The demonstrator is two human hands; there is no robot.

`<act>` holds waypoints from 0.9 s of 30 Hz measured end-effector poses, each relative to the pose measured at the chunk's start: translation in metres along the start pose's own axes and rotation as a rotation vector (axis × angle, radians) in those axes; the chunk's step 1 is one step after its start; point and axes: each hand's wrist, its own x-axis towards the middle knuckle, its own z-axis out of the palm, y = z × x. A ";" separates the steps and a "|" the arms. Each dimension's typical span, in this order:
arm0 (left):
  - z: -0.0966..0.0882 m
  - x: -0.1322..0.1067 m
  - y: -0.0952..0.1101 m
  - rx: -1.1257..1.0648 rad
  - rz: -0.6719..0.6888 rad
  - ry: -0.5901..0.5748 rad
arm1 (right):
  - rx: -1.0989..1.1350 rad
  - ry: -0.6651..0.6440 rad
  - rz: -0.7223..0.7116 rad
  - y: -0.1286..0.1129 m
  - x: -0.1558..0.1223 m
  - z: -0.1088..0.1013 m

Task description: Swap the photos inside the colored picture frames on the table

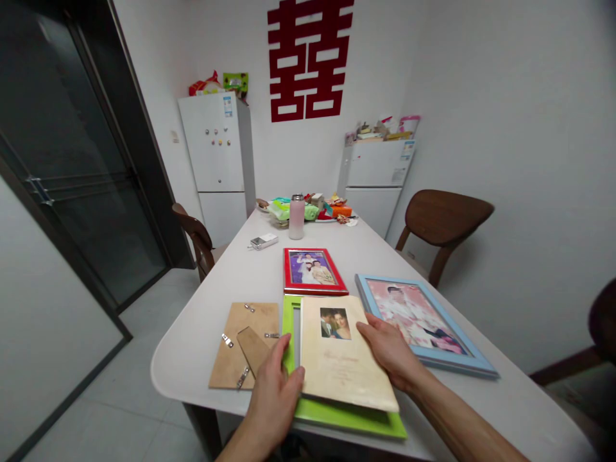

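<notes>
Two hands are mine here, both at the cream photo card (346, 359) lying on the lime green picture frame (337, 417) at the near end of the white table (192, 359). My right hand (387, 350) lies across the card's right edge with its fingers flat on top, spread wide and not closed around anything. My left hand (272, 401) is also open, its fingertips (298, 378) against the card's left edge, with the green frame just under them. I can't tell how much hold I have on the card, but neither hand is curled shut.

Just left of that hand lies a brown cardboard frame back (240, 346) with metal clips and a stand flap. Beyond the card sits a red frame (315, 273) with a photo in it, and to the right a large light blue frame (423, 324) lies near my right hand.

Further up the table are a small silver camera (264, 241), a pink bottle (297, 218) and a plate of snacks (308, 208). Two white fridges (216, 167) (378, 173) stand against the far wall, a red paper cut-out (305, 58) above them, and brown chairs (443, 218) stand beside the table
</notes>
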 end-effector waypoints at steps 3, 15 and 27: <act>-0.001 -0.006 0.000 0.350 0.093 -0.110 | -0.103 -0.023 -0.010 0.007 0.006 -0.001; 0.009 -0.010 0.013 0.906 0.192 -0.377 | -1.070 0.105 -0.347 0.011 0.023 0.000; -0.041 -0.021 -0.004 0.915 0.378 -0.226 | -1.430 0.073 -0.539 0.011 -0.003 0.030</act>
